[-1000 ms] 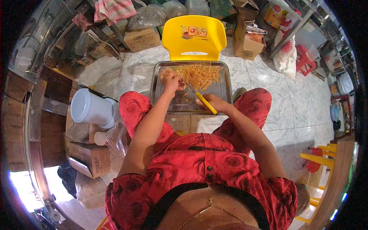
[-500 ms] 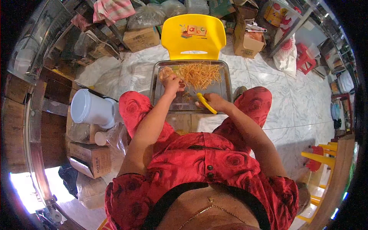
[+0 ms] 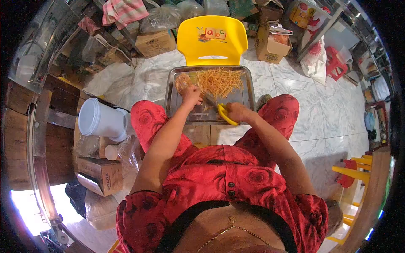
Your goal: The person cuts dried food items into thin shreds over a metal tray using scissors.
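In the head view, my right hand is wrapped round the yellow handles of a pair of scissors. Their metal blades point up and left toward my left hand, whose fingers are closed in a pinch; what they hold is too small to make out. Just above that hand lies a shiny reddish-brown bundle, perhaps wrapped in clear plastic. A heap of thin orange-brown sticks spreads across the far right of a metal tray. Both hands are over the tray's near half.
Behind the tray stands a yellow chair back. To the left are a white bucket and a cardboard box. Farther off are an open carton, a red stool and plastic bags. Marble-look floor surrounds me.
My left hand has come slightly down and right, uncovering more of the reddish-brown bundle. The scissors have turned and their blades now show, reaching toward my left fingers.
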A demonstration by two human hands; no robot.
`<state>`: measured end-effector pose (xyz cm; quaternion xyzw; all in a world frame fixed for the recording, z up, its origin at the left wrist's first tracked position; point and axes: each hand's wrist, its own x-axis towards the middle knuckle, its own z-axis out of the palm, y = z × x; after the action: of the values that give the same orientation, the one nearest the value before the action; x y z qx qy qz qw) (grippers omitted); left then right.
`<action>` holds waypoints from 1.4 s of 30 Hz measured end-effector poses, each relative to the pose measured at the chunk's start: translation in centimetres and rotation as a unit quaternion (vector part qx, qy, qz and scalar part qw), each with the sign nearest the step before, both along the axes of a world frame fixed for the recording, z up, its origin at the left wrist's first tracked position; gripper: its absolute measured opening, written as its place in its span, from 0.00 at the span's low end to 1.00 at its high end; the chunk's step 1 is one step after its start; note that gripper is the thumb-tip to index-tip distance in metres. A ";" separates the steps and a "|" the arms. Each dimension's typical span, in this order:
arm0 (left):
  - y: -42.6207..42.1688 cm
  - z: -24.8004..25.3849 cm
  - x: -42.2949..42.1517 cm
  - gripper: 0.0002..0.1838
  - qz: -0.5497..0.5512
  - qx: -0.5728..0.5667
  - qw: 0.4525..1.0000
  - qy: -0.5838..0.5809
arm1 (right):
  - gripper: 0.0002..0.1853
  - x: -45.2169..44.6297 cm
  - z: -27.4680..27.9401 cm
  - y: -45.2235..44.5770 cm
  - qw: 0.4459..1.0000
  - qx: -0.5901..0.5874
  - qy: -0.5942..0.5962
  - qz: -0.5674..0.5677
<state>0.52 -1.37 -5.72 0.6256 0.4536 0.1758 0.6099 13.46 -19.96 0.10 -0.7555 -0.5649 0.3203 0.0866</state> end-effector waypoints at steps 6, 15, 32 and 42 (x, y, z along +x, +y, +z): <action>-0.9 0.4 -0.2 0.07 -0.051 0.065 0.995 0.064 | 0.24 0.1 0.9 -0.5 0.998 -0.011 -0.046 0.037; -0.1 -1.0 -0.1 0.08 -0.087 0.111 0.987 0.077 | 0.25 -0.1 0.7 -0.6 0.998 0.011 -0.066 0.018; 3.6 -8.3 1.8 0.12 -0.025 0.195 0.979 0.045 | 0.23 0.5 2.6 0.3 0.977 0.088 0.180 -0.069; 0.8 -1.5 1.6 0.26 -0.078 0.304 0.932 0.183 | 0.30 0.9 2.5 -2.6 0.851 0.056 0.470 -0.226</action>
<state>2.13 -0.58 -7.20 0.8358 0.4319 0.1395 0.3088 14.38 -22.52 2.61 -0.6153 -0.2873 0.5765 0.4544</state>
